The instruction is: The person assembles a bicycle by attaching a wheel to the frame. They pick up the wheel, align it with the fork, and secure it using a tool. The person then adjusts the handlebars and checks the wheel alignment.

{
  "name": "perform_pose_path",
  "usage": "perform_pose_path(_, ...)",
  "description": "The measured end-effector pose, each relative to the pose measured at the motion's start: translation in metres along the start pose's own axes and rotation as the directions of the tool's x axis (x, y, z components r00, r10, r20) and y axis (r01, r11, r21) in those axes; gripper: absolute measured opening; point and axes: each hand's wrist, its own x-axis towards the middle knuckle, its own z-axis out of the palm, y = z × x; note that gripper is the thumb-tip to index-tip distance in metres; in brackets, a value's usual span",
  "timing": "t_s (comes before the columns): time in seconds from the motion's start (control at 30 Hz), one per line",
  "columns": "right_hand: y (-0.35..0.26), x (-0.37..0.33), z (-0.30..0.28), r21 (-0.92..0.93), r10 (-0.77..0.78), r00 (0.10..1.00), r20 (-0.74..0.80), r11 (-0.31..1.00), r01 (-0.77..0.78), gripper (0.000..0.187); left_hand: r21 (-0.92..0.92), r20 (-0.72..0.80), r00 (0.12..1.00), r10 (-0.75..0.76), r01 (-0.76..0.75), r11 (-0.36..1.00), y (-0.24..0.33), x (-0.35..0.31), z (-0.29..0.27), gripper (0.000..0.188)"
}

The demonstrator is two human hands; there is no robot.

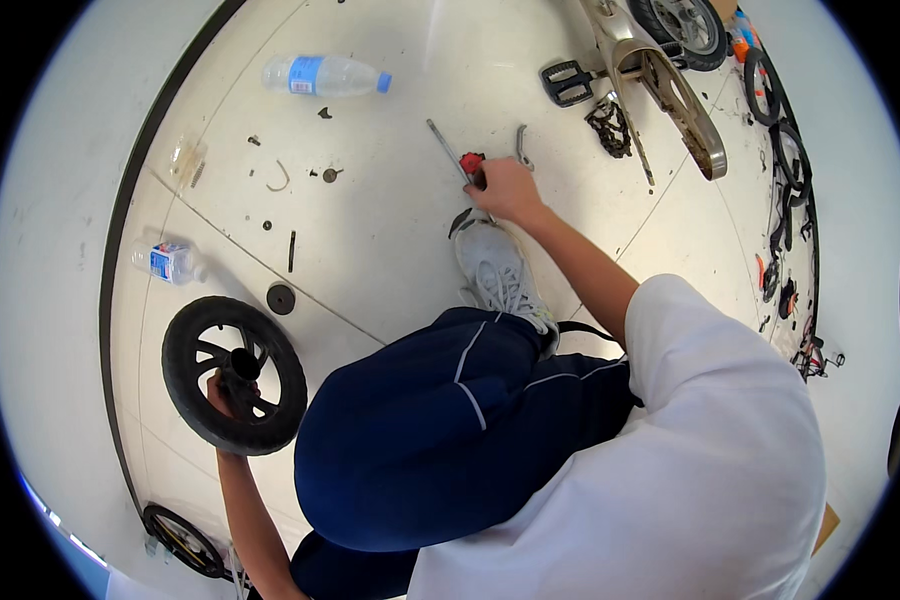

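Left hand [222,392] grips small black wheel [232,375] upright on floor [390,230]; right hand [505,188] w/ fingers closed on red-handled tool [457,158], shaft pointing up-left.

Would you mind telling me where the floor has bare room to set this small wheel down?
Bare tile lies between the water bottle and the right hand, and between the shoe and the wheel in the left hand. It is crowded by the bike frame and chain.
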Motion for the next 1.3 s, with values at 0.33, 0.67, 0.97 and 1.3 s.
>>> perform_pose_path(0.33, -0.005, 0.043, -0.027, 0.709, 0.191, 0.951, 0.242, 0.634, -0.308, 0.027, 0.089, -0.041, 0.994, 0.103, -0.099, 0.991, -0.002, -0.003, 0.005, 0.040)
perform_pose_path(0.67, -0.033, 0.039, -0.046, 0.897, -0.084, 0.893, 0.441, 0.011, -0.442, 0.017, 0.043, -0.054, 0.998, 0.032, -0.030, 0.999, 0.000, 0.002, -0.001, 0.043)
perform_pose_path(0.97, -0.044, 0.035, -0.036, 0.877, -0.044, 0.915, 0.401, 0.308, -0.369, 0.021, 0.026, -0.005, 1.000, 0.001, -0.001, 1.000, 0.006, -0.003, 0.012, 0.038)
perform_pose_path(1.3, -0.076, 0.006, 0.046, 0.682, 0.029, 0.859, 0.512, 0.593, -0.427, 0.025, 0.037, -0.072, 0.997, 0.024, -0.022, 0.999, 0.003, 0.002, 0.006, 0.045)
